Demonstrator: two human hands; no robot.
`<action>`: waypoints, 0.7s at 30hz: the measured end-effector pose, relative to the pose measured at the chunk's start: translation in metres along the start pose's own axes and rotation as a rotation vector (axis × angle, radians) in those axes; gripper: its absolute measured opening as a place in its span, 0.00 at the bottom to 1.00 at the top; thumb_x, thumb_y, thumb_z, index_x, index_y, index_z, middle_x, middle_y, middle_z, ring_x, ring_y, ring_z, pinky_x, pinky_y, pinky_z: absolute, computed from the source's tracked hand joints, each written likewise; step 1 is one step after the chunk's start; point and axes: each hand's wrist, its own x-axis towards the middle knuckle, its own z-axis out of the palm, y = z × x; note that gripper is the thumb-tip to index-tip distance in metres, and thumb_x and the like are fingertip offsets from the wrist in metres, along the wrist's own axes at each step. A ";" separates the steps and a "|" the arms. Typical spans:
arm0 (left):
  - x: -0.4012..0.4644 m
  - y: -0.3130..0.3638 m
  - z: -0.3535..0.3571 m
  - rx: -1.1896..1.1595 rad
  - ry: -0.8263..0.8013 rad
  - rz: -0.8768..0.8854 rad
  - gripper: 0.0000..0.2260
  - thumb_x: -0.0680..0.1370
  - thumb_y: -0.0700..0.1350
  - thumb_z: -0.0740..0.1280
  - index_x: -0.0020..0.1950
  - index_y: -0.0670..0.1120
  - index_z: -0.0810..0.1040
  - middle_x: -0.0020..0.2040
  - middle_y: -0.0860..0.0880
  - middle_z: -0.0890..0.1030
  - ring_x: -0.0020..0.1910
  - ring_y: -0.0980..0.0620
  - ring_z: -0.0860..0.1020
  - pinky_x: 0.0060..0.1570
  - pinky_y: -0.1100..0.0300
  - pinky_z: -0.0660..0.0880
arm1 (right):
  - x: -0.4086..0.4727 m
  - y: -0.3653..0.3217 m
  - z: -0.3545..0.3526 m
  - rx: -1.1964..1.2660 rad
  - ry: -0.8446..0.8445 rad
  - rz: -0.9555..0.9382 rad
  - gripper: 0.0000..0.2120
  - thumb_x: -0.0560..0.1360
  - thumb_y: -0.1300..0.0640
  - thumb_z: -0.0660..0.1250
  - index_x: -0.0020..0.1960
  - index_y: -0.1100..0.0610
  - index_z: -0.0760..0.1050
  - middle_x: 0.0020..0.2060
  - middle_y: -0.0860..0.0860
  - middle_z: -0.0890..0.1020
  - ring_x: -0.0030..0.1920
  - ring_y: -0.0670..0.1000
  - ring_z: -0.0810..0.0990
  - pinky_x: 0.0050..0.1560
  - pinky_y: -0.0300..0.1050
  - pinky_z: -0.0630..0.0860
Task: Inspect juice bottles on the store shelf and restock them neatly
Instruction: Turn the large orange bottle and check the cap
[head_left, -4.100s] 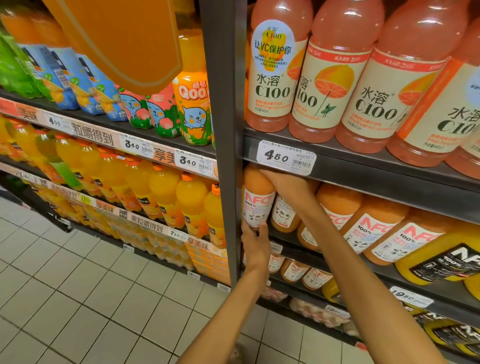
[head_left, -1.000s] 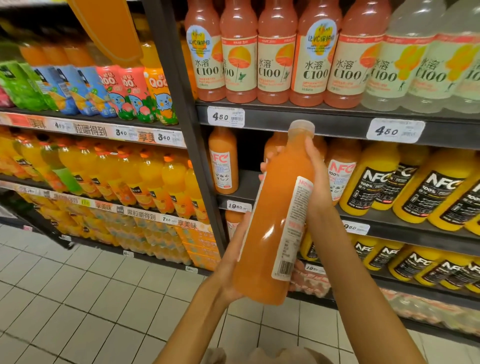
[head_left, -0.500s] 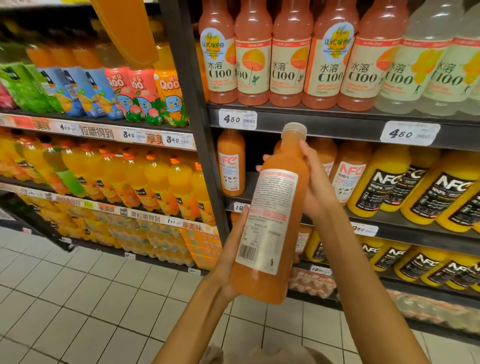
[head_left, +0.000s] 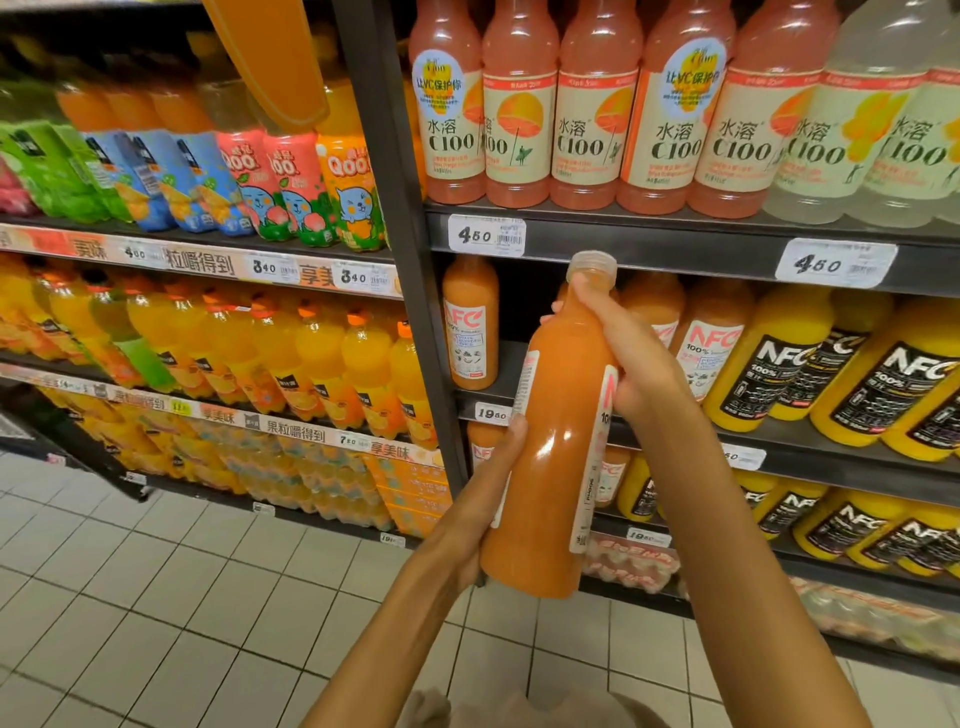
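Observation:
I hold a tall orange NFC juice bottle (head_left: 556, 452) upright in front of the shelf, its clear cap near the upper shelf's edge. My left hand (head_left: 483, 499) cups its lower left side, thumb along the body. My right hand (head_left: 631, 358) grips the neck and shoulder from the right. The label's seam faces me, with bare orange plastic between the label edges. One matching NFC bottle (head_left: 470, 322) stands alone at the left end of the middle shelf (head_left: 498, 413); more stand behind my right hand.
Pink and clear C100 bottles (head_left: 587, 114) fill the shelf above. Yellow NFC bottles with black labels (head_left: 779, 374) stand to the right. A dark upright post (head_left: 410, 249) divides this bay from Qoo bottles (head_left: 291, 182) and orange drinks on the left. Tiled floor lies below.
The bottle has been turned about its long axis: the white back label with barcode that faced me has rotated away, and bare orange plastic now faces me. Both hands keep their hold.

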 end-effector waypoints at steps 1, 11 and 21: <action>-0.001 0.000 0.001 -0.052 -0.005 -0.002 0.23 0.63 0.69 0.62 0.51 0.60 0.80 0.49 0.50 0.85 0.48 0.49 0.83 0.39 0.54 0.81 | 0.001 -0.001 -0.002 0.011 -0.026 0.018 0.21 0.70 0.41 0.70 0.58 0.51 0.76 0.50 0.53 0.85 0.50 0.54 0.84 0.52 0.56 0.78; -0.013 0.002 0.013 -0.469 -0.270 -0.291 0.33 0.69 0.68 0.58 0.57 0.44 0.81 0.47 0.42 0.83 0.44 0.44 0.83 0.43 0.49 0.80 | 0.024 0.037 -0.009 0.446 -0.153 0.176 0.28 0.69 0.44 0.71 0.63 0.57 0.75 0.49 0.54 0.85 0.47 0.55 0.85 0.42 0.52 0.81; -0.020 -0.005 0.004 -0.140 -0.034 -0.175 0.33 0.63 0.63 0.74 0.63 0.49 0.76 0.56 0.41 0.82 0.53 0.43 0.82 0.51 0.46 0.79 | 0.023 0.049 -0.027 0.084 0.131 0.254 0.17 0.73 0.44 0.70 0.54 0.55 0.72 0.36 0.54 0.85 0.42 0.56 0.84 0.50 0.56 0.80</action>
